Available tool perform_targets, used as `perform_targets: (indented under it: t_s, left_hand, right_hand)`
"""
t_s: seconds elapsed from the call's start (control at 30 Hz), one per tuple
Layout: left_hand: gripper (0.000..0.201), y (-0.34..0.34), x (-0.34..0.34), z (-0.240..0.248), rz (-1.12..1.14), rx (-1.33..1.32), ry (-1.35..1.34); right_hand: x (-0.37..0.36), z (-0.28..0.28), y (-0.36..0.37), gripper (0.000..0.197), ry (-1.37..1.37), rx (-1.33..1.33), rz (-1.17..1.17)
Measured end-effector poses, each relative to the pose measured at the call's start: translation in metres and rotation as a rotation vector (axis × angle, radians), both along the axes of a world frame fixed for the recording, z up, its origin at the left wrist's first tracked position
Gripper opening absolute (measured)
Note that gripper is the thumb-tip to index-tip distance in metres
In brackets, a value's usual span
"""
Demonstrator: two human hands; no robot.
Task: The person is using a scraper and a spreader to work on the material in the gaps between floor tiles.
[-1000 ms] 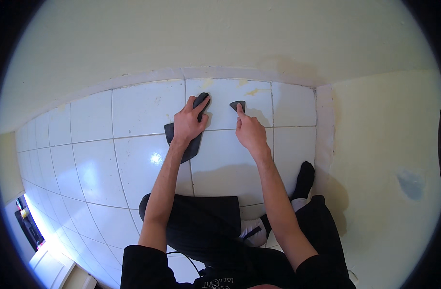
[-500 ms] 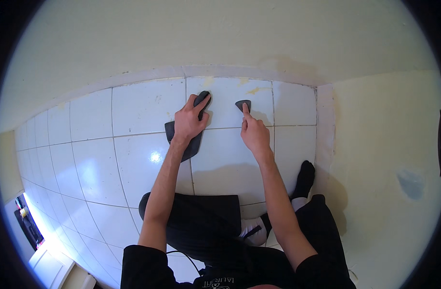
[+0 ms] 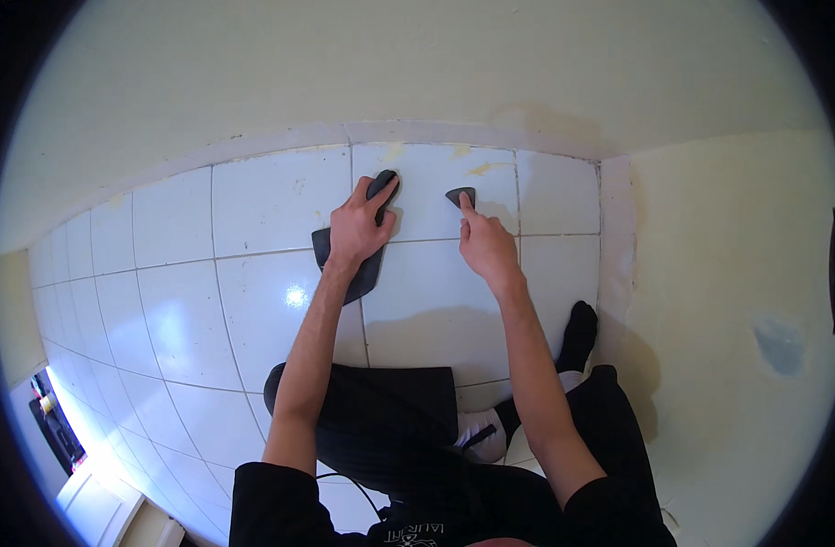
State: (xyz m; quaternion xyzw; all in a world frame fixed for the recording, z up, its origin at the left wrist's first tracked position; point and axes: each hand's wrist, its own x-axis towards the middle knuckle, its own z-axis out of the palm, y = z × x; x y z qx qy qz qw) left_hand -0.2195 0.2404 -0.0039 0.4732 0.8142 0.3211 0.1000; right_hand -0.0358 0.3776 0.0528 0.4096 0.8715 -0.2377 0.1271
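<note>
My left hand point(image 3: 361, 228) is closed around the black handle of a dustpan-like tool point(image 3: 366, 281). Its wide, dark flat part lies on the tiles below my wrist, and my palm hides where the two parts meet. My right hand point(image 3: 490, 246) grips a small scraper with a dark fan-shaped blade point(image 3: 460, 195). The index finger stretches along the blade, which rests against a white tile; the scraper's handle is hidden in my fist. Just beyond the blade are yellowish smears point(image 3: 487, 169) on the tile.
A cream wall point(image 3: 417, 64) rises behind the tiled floor point(image 3: 280, 205), and another wall point(image 3: 718, 273) stands at the right. My black-socked foot point(image 3: 579, 333) is near the right corner. A white panelled object point(image 3: 98, 506) stands at the lower left.
My right hand and forearm have shifted slightly to the right, while the scraper blade stays in nearly the same place. My left hand has not visibly moved.
</note>
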Motion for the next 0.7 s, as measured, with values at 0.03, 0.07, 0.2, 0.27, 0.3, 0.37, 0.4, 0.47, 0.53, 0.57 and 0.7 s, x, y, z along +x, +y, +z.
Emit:
perform_targets:
  t_s: [0.03, 0.07, 0.2, 0.27, 0.3, 0.37, 0.4, 0.47, 0.53, 0.57, 0.7]
  left_hand:
    - [0.054, -0.001, -0.002, 0.001, -0.004, 0.015, 0.009]
    - [0.054, 0.0, -0.003, 0.002, -0.005, 0.016, 0.013]
    - [0.054, 0.0, 0.0, 0.001, -0.004, 0.022, 0.026]
    - [0.055, 0.004, 0.002, 0.001, -0.009, 0.023, 0.022]
    - [0.055, 0.002, 0.002, 0.001, -0.005, 0.025, 0.027]
    - [0.055, 0.001, 0.0, 0.001, -0.002, 0.025, 0.034]
    - [0.055, 0.001, 0.0, 0.001, -0.003, 0.017, 0.029]
    - [0.055, 0.0, 0.0, 0.002, -0.003, 0.007, 0.023]
    - [0.055, 0.001, 0.001, 0.001, -0.008, 0.039, 0.034]
    - [0.055, 0.002, 0.002, 0.001, -0.012, 0.041, 0.032]
    - [0.055, 0.0, 0.0, 0.001, -0.003, 0.026, 0.02]
  right_hand:
    - [-0.001, -0.001, -0.003, 0.055, -0.001, -0.002, 0.007]
    - [0.003, -0.002, -0.007, 0.055, 0.004, -0.001, 0.006]
    - [0.017, -0.015, -0.026, 0.057, 0.002, 0.009, 0.031]
    - [0.017, -0.019, -0.035, 0.062, 0.01, 0.079, 0.051]
    - [0.014, -0.021, -0.041, 0.064, 0.005, 0.087, 0.02]
    - [0.01, -0.022, -0.048, 0.065, 0.002, 0.094, -0.012]
    - [0.01, -0.02, -0.051, 0.065, -0.02, 0.094, -0.009]
    - [0.007, -0.02, -0.053, 0.065, -0.042, 0.094, -0.004]
    - [0.005, -0.02, -0.053, 0.064, 0.001, 0.133, -0.012]
    - [0.004, -0.019, -0.052, 0.064, -0.001, 0.135, -0.015]
    - [0.0, -0.013, -0.051, 0.059, 0.008, 0.15, -0.018]
